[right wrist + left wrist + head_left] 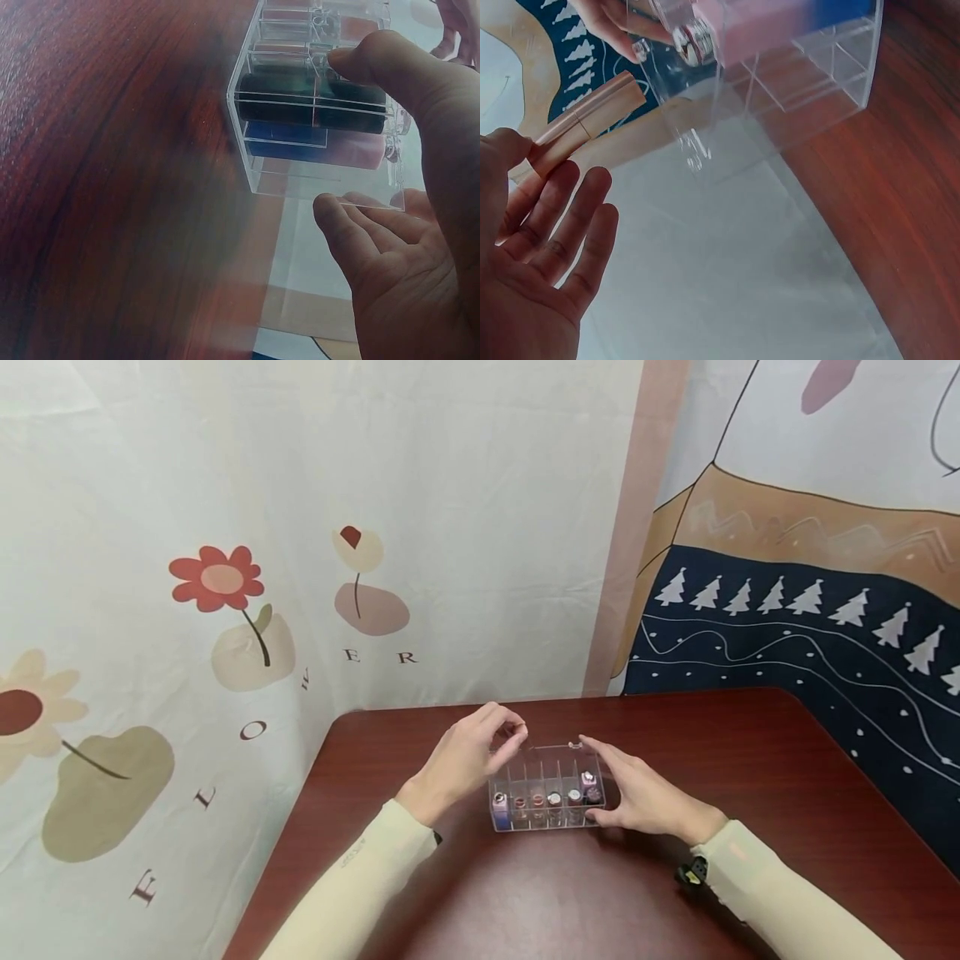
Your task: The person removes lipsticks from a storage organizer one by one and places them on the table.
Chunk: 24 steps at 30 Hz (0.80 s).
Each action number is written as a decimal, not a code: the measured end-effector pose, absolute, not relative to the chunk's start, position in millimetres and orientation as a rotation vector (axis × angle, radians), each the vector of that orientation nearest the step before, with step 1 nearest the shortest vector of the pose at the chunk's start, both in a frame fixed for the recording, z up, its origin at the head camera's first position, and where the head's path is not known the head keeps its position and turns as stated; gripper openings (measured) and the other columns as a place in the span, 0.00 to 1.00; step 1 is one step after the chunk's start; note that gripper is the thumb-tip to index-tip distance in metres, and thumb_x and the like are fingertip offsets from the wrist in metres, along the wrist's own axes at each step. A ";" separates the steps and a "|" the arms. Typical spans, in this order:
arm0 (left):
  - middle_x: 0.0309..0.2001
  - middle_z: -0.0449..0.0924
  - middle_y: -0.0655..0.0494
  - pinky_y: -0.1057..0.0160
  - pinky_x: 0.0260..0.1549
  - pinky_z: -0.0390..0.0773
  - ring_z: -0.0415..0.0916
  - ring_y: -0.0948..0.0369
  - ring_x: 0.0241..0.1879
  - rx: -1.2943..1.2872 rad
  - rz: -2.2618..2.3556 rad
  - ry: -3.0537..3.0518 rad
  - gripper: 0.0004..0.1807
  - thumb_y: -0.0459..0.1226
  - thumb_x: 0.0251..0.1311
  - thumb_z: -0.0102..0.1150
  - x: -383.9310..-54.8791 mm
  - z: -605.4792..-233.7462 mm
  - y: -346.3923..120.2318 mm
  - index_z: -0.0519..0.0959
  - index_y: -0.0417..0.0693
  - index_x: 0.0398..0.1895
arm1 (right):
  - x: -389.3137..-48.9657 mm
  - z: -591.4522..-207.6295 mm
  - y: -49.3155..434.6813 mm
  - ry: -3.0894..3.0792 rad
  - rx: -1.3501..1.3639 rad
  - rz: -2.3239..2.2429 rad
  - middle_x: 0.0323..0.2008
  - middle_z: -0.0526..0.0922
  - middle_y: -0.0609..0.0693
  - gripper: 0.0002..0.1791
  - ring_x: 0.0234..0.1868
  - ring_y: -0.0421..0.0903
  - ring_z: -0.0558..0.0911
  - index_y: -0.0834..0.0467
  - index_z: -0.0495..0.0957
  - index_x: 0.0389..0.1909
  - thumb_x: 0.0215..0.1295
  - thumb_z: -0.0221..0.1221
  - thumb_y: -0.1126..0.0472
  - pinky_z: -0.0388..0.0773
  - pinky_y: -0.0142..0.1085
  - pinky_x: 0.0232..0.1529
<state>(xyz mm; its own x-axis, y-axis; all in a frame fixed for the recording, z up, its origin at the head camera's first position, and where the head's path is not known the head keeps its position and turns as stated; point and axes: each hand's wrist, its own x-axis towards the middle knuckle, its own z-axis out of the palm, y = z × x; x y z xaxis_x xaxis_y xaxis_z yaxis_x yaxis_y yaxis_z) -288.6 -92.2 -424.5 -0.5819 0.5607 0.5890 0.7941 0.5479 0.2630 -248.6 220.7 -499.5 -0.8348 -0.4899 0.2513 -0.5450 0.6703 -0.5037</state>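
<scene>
A clear plastic organizer (546, 770) with dividers stands on the table. Between thumb and forefinger, my left hand (467, 753) pinches a shiny rose-gold tube (589, 120), which looks like a lipstick, above the organizer's back left corner. The other fingers of that hand are loosely bent. My right hand (647, 793) holds the organizer's right end, its thumb at the front and its fingers at the back. Small bottles fill the front row: a pink-and-blue bottle (501, 811) at the left end, several clear ones between, and a dark cylinder (277, 101) beside another pink-and-blue bottle (300, 144) at the right.
The reddish-brown table (525, 902) has rounded back corners. Behind it hangs a pale curtain (480, 527) with printed flowers and letters. To the right is a dark blue cloth (750, 643) with white trees. A black band (692, 873) sits on the right wrist.
</scene>
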 end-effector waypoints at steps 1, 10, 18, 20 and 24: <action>0.43 0.82 0.65 0.69 0.41 0.85 0.85 0.70 0.41 -1.085 -0.717 -2.351 0.04 0.41 0.74 0.65 -289.4 -424.9 -94.2 0.82 0.54 0.46 | -248.4 -499.1 220.7 -2.786 0.861 0.886 0.77 0.71 0.54 0.67 0.69 0.50 0.81 0.50 0.51 0.86 0.50 0.84 0.52 0.80 0.52 0.68; 0.44 0.81 0.67 0.68 0.40 0.84 0.83 0.71 0.40 -0.944 -0.716 -2.389 0.03 0.43 0.76 0.63 -295.0 -425.9 -115.5 0.82 0.57 0.48 | -246.2 -498.2 220.3 -2.797 0.850 0.863 0.78 0.70 0.53 0.67 0.71 0.51 0.80 0.51 0.51 0.86 0.50 0.84 0.51 0.79 0.52 0.69; 0.44 0.82 0.63 0.64 0.33 0.80 0.78 0.65 0.34 -0.843 -0.630 -2.404 0.05 0.44 0.76 0.63 -297.8 -424.7 -137.4 0.82 0.57 0.49 | -245.7 -497.1 220.5 -2.812 0.843 0.875 0.78 0.69 0.53 0.67 0.71 0.51 0.80 0.50 0.50 0.86 0.50 0.83 0.52 0.79 0.52 0.69; 0.43 0.82 0.62 0.64 0.32 0.80 0.77 0.65 0.33 -0.828 -0.626 -2.401 0.05 0.43 0.75 0.64 -297.8 -424.9 -142.8 0.82 0.57 0.49 | -245.6 -497.7 220.4 -2.811 0.845 0.873 0.78 0.69 0.53 0.67 0.71 0.51 0.80 0.50 0.50 0.86 0.51 0.83 0.51 0.79 0.52 0.69; 0.41 0.80 0.61 0.64 0.31 0.79 0.78 0.62 0.34 -0.795 -0.633 -2.427 0.05 0.43 0.75 0.64 -296.8 -426.2 -153.1 0.82 0.58 0.49 | -245.8 -498.7 220.3 -2.801 0.849 0.869 0.78 0.70 0.53 0.67 0.70 0.52 0.80 0.50 0.51 0.86 0.50 0.83 0.51 0.80 0.53 0.68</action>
